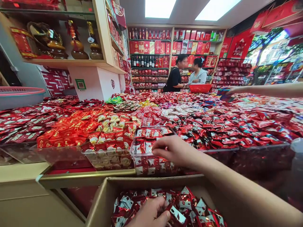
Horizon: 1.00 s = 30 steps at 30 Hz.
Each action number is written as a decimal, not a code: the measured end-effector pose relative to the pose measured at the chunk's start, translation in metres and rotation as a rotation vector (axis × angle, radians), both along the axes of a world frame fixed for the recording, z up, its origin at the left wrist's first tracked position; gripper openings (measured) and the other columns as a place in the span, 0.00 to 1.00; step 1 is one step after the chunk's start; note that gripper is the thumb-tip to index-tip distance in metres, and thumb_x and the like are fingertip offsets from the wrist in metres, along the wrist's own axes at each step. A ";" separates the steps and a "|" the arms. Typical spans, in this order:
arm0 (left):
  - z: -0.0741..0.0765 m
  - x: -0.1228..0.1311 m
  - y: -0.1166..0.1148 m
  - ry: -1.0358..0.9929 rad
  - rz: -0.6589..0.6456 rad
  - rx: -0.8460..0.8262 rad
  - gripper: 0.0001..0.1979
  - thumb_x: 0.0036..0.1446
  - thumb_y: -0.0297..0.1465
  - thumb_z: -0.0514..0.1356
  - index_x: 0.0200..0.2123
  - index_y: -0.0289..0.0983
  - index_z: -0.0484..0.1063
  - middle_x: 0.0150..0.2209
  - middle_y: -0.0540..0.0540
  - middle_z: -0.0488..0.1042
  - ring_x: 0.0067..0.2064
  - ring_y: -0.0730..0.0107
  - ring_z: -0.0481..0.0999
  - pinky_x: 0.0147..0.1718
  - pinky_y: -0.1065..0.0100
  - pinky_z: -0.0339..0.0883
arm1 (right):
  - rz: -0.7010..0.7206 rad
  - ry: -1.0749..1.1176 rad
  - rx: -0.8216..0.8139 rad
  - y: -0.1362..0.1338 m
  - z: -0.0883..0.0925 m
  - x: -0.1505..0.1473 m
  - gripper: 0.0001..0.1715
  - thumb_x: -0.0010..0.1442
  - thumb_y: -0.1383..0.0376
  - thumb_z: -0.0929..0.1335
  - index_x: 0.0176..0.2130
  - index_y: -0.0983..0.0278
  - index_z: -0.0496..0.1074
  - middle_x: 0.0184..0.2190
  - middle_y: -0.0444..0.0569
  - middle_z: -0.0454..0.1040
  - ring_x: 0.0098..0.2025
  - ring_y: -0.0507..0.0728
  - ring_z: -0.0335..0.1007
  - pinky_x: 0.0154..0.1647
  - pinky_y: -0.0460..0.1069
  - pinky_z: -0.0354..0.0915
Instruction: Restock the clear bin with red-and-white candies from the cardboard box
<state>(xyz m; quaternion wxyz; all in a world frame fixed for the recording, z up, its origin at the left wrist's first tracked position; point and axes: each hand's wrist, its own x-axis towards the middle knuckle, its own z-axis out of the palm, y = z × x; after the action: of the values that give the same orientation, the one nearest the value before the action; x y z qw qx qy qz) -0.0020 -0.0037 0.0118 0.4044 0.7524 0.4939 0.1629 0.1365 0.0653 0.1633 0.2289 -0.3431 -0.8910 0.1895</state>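
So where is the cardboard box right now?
The cardboard box sits at the bottom centre of the head view, below the counter edge and the clear bin under the right hand; the left hand is inside it among red-and-silver wrapped candies.

Two ceiling light panels [159, 8] are glowing white overhead. Wooden shelving [171, 47] is lining the back wall, carrying red boxes [144, 47] and dark bottles [142, 61]. At left, a pale wooden shelf [71, 62] is holding gourd-shaped bottles [77, 49]. Beneath it a white pillar [99, 83] is bearing a green square sign [80, 84]. At right, a window [272, 50] is letting in daylight and showing trees outside. Red banners [260, 20] are hanging above it. A gold-edged counter ledge [85, 179] is running across the foreground.
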 end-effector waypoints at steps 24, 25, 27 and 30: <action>-0.007 -0.003 -0.007 0.012 -0.024 0.038 0.05 0.48 0.32 0.50 0.25 0.38 0.63 0.21 0.55 0.61 0.24 0.76 0.59 0.21 0.76 0.50 | 0.217 -0.366 -0.254 0.082 0.006 -0.043 0.09 0.52 0.67 0.60 0.33 0.68 0.66 0.23 0.44 0.69 0.23 0.47 0.62 0.24 0.42 0.56; -0.008 -0.003 -0.007 0.010 -0.029 0.037 0.06 0.48 0.32 0.50 0.25 0.39 0.63 0.21 0.55 0.61 0.24 0.76 0.58 0.21 0.76 0.49 | 0.231 -0.350 -0.283 0.083 0.004 -0.041 0.08 0.52 0.68 0.59 0.33 0.67 0.65 0.22 0.43 0.69 0.22 0.47 0.63 0.24 0.42 0.56; -0.011 -0.003 -0.007 0.003 -0.043 0.036 0.05 0.49 0.32 0.49 0.25 0.39 0.63 0.21 0.55 0.61 0.23 0.76 0.58 0.21 0.76 0.50 | 0.253 -0.334 -0.334 0.085 -0.004 -0.040 0.07 0.52 0.70 0.60 0.33 0.67 0.64 0.20 0.41 0.67 0.21 0.47 0.62 0.23 0.42 0.56; -0.015 -0.003 -0.007 0.013 -0.057 0.036 0.05 0.48 0.32 0.50 0.25 0.39 0.63 0.20 0.55 0.60 0.23 0.76 0.57 0.21 0.76 0.50 | 0.254 -0.332 -0.410 0.087 -0.017 -0.040 0.07 0.52 0.68 0.60 0.33 0.66 0.65 0.18 0.39 0.63 0.20 0.46 0.60 0.21 0.41 0.55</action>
<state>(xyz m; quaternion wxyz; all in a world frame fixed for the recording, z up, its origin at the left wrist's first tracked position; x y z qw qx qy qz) -0.0055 -0.0104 -0.0029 0.3919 0.7745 0.4717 0.1553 0.0962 0.1526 0.1459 -0.0198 -0.2942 -0.8953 0.3339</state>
